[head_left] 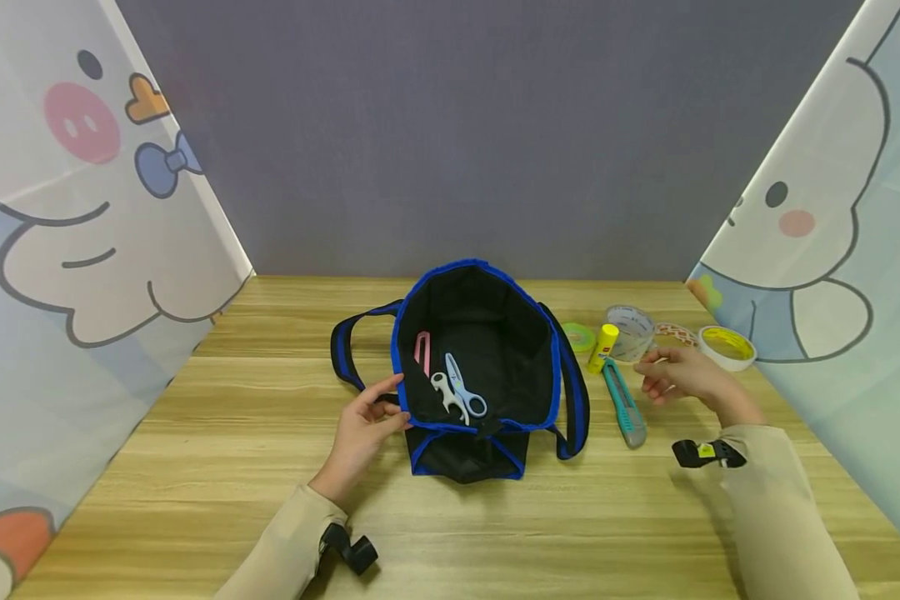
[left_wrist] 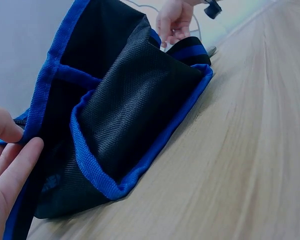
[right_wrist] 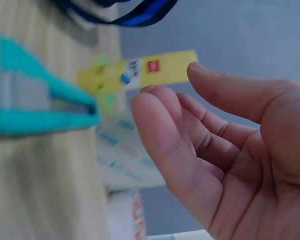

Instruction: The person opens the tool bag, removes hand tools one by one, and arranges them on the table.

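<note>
A black tool bag (head_left: 525, 358) with blue trim lies with its mouth facing me. My left hand (head_left: 363, 429) pinches its blue rim (left_wrist: 36, 107) at the left, thumb on one side and fingers on the other. Inside are blue-handled scissors (head_left: 462, 388), a small white hooked tool (head_left: 447, 395) and a pink item (head_left: 422, 352). My right hand (head_left: 682, 379) hovers beside a teal utility knife (head_left: 625, 404), fingers loosely bent and holding nothing. Beyond the fingertips stands a yellow glue stick (right_wrist: 140, 71), apart from the thumb in the right wrist view.
Behind the right hand are a clear tape roll (head_left: 632, 321), a red-patterned roll (head_left: 677, 334), a white-and-yellow tape roll (head_left: 727, 347) and a green roll (head_left: 579, 337). Bag straps (head_left: 574, 400) loop out at both sides. A grey wall (head_left: 480, 150) bounds the table's back.
</note>
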The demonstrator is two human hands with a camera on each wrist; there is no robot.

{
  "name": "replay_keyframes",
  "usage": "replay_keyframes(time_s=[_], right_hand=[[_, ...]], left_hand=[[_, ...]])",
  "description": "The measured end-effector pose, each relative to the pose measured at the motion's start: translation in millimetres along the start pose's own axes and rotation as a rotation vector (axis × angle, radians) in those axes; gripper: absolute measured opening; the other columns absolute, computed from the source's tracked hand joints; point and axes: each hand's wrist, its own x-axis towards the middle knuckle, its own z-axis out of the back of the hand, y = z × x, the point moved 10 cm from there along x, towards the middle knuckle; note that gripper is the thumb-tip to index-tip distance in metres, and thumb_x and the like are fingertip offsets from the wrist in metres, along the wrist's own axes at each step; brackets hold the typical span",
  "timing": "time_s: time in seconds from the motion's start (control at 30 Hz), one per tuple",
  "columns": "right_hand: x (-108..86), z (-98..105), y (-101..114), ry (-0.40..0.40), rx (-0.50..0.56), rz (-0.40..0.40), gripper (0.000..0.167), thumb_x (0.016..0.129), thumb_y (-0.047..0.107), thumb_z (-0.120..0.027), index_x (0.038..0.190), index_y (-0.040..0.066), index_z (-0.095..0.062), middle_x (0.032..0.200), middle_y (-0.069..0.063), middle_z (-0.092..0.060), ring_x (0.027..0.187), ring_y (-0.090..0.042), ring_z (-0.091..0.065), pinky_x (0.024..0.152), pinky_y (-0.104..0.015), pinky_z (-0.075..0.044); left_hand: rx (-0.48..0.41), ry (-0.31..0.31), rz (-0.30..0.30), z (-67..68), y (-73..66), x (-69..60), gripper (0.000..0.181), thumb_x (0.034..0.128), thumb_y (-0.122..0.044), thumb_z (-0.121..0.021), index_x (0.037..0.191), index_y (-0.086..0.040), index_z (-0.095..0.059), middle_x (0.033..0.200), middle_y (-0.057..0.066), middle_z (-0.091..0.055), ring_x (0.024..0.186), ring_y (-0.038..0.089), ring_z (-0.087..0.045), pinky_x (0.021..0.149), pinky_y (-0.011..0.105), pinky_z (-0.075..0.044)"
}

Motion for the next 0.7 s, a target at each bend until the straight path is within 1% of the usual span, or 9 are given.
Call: replay_keyframes(time_s=[0.2,0.27,0.43,0.67,0.7], right_hand=[[0.0,-0.3,27.2,-0.023,-0.017,0.062,0.03,0.103,0.014,-0.055,0.114,-0.013,-0.05,0.081,-0.012,-0.064,0.068,-0.019,-0.065,0.069,-0.042,-0.063],[1.3,-2.3,36.9,-0.025,-0.018,0.076,0.031,0.103,0.014,-0.055,0.116,-0.013,-0.049,0.082,-0.012,-0.064,0.069,-0.02,-0.065,0.07,-0.043,-0.063],[7.5,-11.2,60.6,-0.012,-0.008,0.106,0.035,0.103,0.017,-0.056,0.118,-0.013,-0.048,0.084,-0.014,-0.064,0.069,-0.02,-0.065,0.07,-0.042,-0.063],[20.8,-30.1,96.4,0.034,0.035,0.176,0.024,0.102,0.013,-0.055,0.112,-0.01,-0.052,0.083,-0.015,-0.065,0.069,-0.023,-0.066,0.066,-0.036,-0.063],[23.2,-32.8,101.5,0.039,0.041,0.186,0.023,0.102,0.012,-0.056,0.111,-0.009,-0.052,0.083,-0.015,-0.065,0.068,-0.022,-0.066,0.065,-0.035,-0.063]], left_hand=[[0.003,0.006,-0.015,-0.9,-1.3,-0.1,0.058,0.082,0.023,-0.06,0.138,0.012,-0.05,0.126,0.026,-0.048,0.079,0.009,-0.062,0.072,0.026,-0.061],[0.007,0.008,-0.024,-1.2,-2.7,-0.4,0.058,0.0823,0.023,-0.06,0.138,0.013,-0.049,0.126,0.027,-0.047,0.08,0.009,-0.063,0.072,0.026,-0.061],[0.009,0.005,-0.016,-0.9,-1.7,0.0,0.058,0.0816,0.023,-0.061,0.138,0.012,-0.05,0.128,0.027,-0.047,0.079,0.009,-0.063,0.072,0.025,-0.061],[0.003,-0.003,-0.002,0.7,0.2,-0.2,0.059,0.0809,0.024,-0.061,0.138,0.012,-0.05,0.128,0.027,-0.046,0.079,0.009,-0.063,0.072,0.026,-0.061],[0.001,-0.002,-0.001,0.7,0.5,0.2,0.06,0.0806,0.024,-0.061,0.138,0.012,-0.05,0.128,0.026,-0.046,0.079,0.009,-0.063,0.072,0.026,-0.061]])
